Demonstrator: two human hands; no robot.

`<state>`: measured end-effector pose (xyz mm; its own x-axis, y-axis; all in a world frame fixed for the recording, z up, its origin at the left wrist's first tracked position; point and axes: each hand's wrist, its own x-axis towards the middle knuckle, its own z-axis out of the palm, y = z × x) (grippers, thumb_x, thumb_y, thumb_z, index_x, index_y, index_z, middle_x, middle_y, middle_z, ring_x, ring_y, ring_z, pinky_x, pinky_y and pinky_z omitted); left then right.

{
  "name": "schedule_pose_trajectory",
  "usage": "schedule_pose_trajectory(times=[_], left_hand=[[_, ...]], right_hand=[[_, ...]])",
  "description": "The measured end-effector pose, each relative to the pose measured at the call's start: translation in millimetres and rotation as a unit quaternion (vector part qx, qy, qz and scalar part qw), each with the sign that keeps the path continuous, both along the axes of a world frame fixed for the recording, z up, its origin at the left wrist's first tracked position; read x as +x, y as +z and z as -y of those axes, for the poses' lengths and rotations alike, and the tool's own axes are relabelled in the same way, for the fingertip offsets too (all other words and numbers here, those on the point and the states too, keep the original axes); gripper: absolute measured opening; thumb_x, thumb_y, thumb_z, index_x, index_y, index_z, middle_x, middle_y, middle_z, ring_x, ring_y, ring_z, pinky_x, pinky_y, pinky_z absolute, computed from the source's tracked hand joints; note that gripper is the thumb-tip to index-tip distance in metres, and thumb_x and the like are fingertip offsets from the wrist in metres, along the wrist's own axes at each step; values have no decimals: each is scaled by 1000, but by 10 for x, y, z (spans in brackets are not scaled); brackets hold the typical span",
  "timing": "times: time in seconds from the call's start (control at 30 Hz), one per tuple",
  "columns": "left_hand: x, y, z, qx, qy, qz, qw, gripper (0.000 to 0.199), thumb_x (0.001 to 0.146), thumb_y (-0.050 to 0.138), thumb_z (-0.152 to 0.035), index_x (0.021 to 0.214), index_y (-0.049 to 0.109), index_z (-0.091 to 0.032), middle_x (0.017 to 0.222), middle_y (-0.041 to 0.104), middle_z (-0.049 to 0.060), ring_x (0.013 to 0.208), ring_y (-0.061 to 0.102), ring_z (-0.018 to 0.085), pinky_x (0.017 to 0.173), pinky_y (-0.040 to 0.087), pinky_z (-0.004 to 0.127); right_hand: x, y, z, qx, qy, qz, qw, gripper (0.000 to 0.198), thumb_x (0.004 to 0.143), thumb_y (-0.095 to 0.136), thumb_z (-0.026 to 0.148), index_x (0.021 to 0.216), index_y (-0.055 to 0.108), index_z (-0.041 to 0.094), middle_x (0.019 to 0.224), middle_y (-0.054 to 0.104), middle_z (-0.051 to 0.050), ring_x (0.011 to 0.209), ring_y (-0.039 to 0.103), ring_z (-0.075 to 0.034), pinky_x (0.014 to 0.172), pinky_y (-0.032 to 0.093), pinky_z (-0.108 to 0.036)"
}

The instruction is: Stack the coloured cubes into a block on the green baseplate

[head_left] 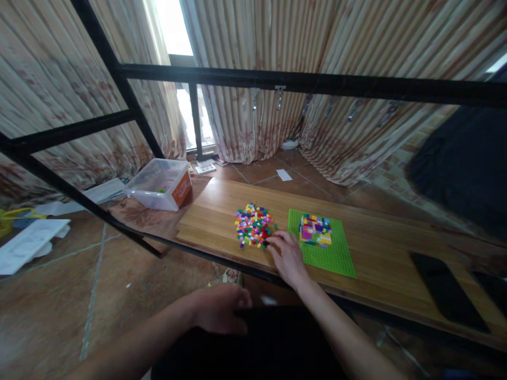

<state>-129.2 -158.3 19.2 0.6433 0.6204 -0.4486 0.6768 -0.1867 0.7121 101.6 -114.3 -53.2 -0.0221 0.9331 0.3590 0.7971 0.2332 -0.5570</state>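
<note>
A pile of small colourful toy bricks (253, 224) lies loose on the wooden table (214, 206). My right hand (287, 256) is at the pile's right edge, thumb and forefinger pinched together; what is between the fingertips is too small to make out. Just right of this hand, a green baseplate (343, 253) carries a block-shaped build of multicoloured bricks (316, 230). My left hand (225, 309) rests over my dark-clothed lap below the table edge, slightly blurred. Its fingers are loosely bent and apart from the thumb, and I see nothing in them.
A clear plastic box (158, 184) with an orange label stands left of the table. A black flat object (447, 290) lies at the table's right end. Black metal bars (293, 79) cross in front of long curtains. White trays (34, 245) are on the tiled floor at left.
</note>
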Motion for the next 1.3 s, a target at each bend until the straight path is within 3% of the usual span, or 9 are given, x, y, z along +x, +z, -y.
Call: schedule_pose_trajectory(times=[0.13,0.23,0.33,0.43,0.53,0.63,0.73,1.07,1.3], left_hand=[[-263,-209,384,127,-145,-127,973,35,57,77,-30,88,66,-19,101,70,10,100,61,32,95,43,47],[-309,-486,499,139,-90,-102,981,6,78,56,-19,79,61,-20,85,69,7,87,62,23,86,47,38],[-276,-570,470,144,-44,-101,983,27,81,40,-3,75,59,-21,70,64,4,64,59,16,68,50,30],[-281,-372,333,173,-21,-114,978,32,78,39,1,75,61,-22,70,65,4,63,59,17,68,51,30],[-412,-58,52,228,-2,-123,966,35,80,39,-1,90,65,-22,103,68,9,97,64,22,88,50,36],[-610,149,-276,355,99,-238,898,36,81,39,-2,96,67,-18,108,68,13,107,63,26,95,48,38],[-664,225,-435,346,110,-286,887,29,80,48,-10,97,69,-18,103,72,13,101,67,30,91,50,40],[976,411,-689,247,110,43,962,23,88,54,-32,95,73,-22,88,75,4,84,69,21,78,50,29],[1694,-55,-1174,180,170,201,948,23,86,53,-24,91,74,-16,82,75,5,75,67,17,72,49,26]], right_hand=[[-45,41,-46,-36,19,4,999,20,86,61,14,96,76,24,104,64,-9,102,57,-26,93,48,-43],[-76,53,-107,-47,15,-1,999,17,84,66,13,93,76,23,98,65,-8,98,57,-25,91,48,-41],[-98,61,-146,-52,9,-12,999,13,84,67,13,88,75,22,93,65,-7,96,57,-25,89,47,-41],[-106,86,-159,-52,4,-28,998,11,84,66,14,81,73,22,91,66,-7,96,58,-25,89,47,-40],[-82,140,-141,-46,-9,-57,997,11,85,65,16,79,71,22,92,68,-7,97,59,-25,89,47,-40],[-13,221,-78,-39,-27,-103,994,12,90,59,21,85,70,22,90,70,-6,88,64,-22,82,50,-37],[111,301,25,-32,-35,-164,985,18,93,52,28,93,69,22,81,71,-1,71,66,-16,69,52,-31],[948,410,223,23,-159,-508,846,25,68,80,42,77,72,20,73,73,-1,67,69,-18,68,57,-35],[1370,408,153,24,-187,-421,887,17,70,76,36,77,74,21,74,75,-2,70,68,-18,70,55,-34]])
